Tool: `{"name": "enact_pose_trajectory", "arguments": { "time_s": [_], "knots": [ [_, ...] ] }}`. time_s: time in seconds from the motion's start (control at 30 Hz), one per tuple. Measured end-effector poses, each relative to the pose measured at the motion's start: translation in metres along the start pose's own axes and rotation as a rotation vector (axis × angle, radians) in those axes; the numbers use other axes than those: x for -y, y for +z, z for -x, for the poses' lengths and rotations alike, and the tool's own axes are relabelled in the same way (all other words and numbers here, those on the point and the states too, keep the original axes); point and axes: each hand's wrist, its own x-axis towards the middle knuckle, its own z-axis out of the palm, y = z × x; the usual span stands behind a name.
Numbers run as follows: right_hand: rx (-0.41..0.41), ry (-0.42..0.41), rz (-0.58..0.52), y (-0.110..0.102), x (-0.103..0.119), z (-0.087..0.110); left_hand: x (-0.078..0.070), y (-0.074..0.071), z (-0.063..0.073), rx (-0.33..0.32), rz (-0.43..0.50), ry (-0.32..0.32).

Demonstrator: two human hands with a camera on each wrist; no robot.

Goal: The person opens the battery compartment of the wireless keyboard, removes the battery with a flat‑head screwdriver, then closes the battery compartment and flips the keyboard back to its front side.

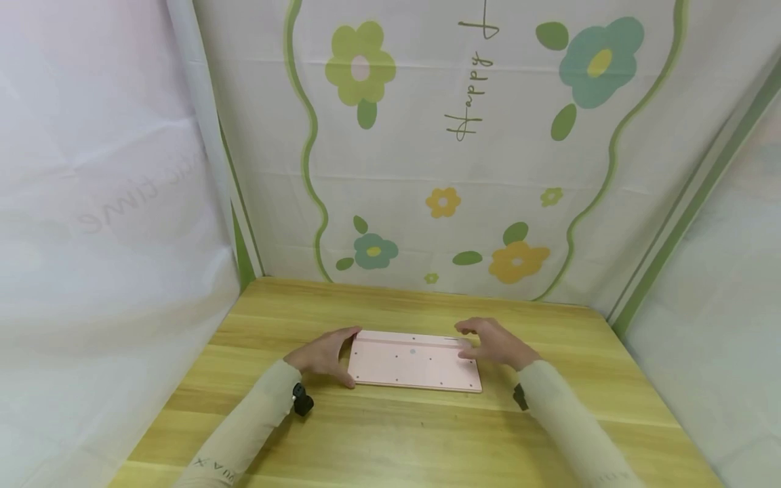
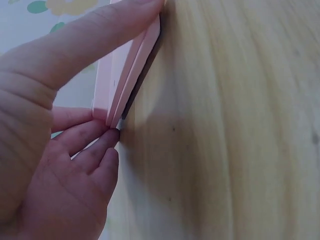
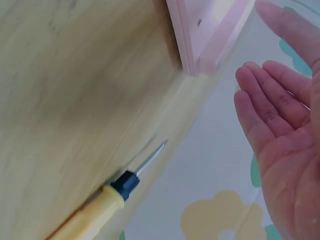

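A pink keyboard (image 1: 396, 362) lies with its underside up on the wooden table, small screws dotted over it and a raised strip along its far edge. My left hand (image 1: 321, 355) grips its left end, thumb at the near corner and fingertips at the far one. In the left wrist view, those fingertips (image 2: 107, 131) meet the layered pink edge. Over the keyboard's right end hovers my right hand (image 1: 495, 341), fingers spread from the thumb and holding nothing. The right wrist view shows this palm (image 3: 295, 165) apart from the keyboard's corner (image 3: 192, 65).
A screwdriver (image 3: 95, 212) with a yellow handle and black collar lies on the table (image 1: 390, 440), seen in the right wrist view. A flowered white cloth (image 1: 396, 149) hangs behind the far table edge, with more cloth on both sides.
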Motion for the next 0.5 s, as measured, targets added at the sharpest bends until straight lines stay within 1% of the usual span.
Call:
{"name": "enact_pose_trajectory", "arguments": {
  "time_s": [0.17,0.33,0.4,0.5],
  "knots": [
    [-0.001,-0.025,-0.004,0.008,0.0,-0.011,0.006,0.001,0.0,0.0,0.021,-0.004],
    [-0.021,-0.03,-0.012,0.014,-0.002,-0.021,0.009,0.0,0.002,-0.02,0.082,0.007],
    [-0.022,-0.025,-0.015,0.015,-0.003,-0.023,0.01,-0.001,0.002,-0.028,0.098,0.02],
    [-0.017,-0.016,-0.017,0.016,-0.003,-0.027,0.011,-0.003,0.001,-0.031,0.12,0.021]
  ]
}}
